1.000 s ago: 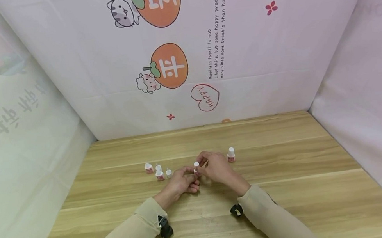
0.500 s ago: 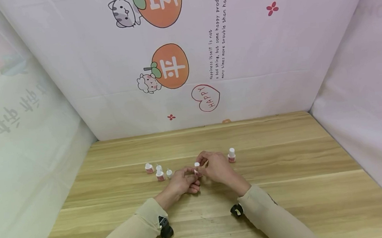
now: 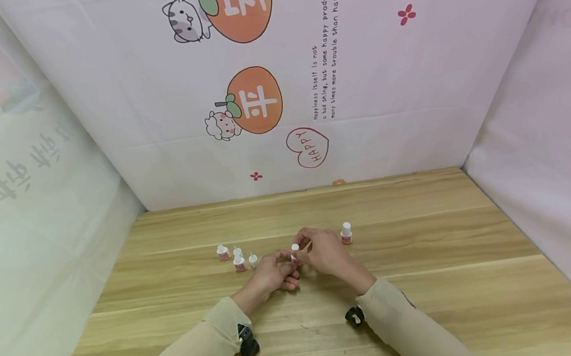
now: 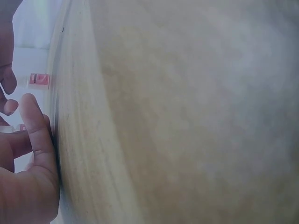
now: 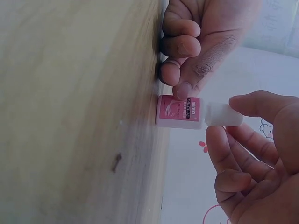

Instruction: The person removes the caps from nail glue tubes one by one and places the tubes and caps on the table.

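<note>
A small nail glue bottle (image 5: 180, 112) with a pink label stands upright on the table between my hands. My left hand (image 3: 270, 274) holds its body, the thumb lying against the label in the right wrist view. My right hand (image 3: 325, 251) pinches the white cap (image 5: 223, 115) between thumb and fingers. The cap sits on the bottle's neck. In the left wrist view, my left hand's fingers (image 4: 39, 140) hide most of the bottle. Another capped bottle (image 3: 346, 234) stands to the right, behind my right hand.
Several small bottles stand left of my hands, among them a pink-labelled one (image 3: 223, 253) and another (image 3: 239, 263). Near them is a small white piece with a thin tip (image 3: 253, 260). The wooden table (image 3: 304, 340) meets a white printed cloth (image 3: 375, 132) behind and at both sides.
Both hands stay on the bottle and its cap, in nearly the same place. The other bottles have not moved.
</note>
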`<state>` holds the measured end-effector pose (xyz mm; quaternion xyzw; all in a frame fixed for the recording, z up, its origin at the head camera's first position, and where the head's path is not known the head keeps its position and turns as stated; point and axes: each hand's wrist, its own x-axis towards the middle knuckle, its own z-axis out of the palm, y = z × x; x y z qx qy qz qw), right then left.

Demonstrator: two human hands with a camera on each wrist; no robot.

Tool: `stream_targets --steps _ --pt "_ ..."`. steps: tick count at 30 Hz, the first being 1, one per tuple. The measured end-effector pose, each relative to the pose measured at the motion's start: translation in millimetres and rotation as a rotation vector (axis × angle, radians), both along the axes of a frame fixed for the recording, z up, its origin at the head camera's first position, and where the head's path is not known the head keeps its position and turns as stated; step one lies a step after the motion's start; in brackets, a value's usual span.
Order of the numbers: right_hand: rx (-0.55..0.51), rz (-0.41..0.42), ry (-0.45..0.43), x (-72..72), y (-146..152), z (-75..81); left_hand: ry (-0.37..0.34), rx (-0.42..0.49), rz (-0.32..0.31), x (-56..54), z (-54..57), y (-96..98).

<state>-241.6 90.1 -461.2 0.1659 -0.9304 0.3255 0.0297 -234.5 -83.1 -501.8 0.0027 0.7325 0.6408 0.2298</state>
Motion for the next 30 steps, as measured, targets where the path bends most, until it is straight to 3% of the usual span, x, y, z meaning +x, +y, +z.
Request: stream_targets --steps 30 --pt "0.007 -0.003 -0.010 -1.0 0.4 -1.6 0.016 -0.006 -0.013 0.9 0.5 -0.7"
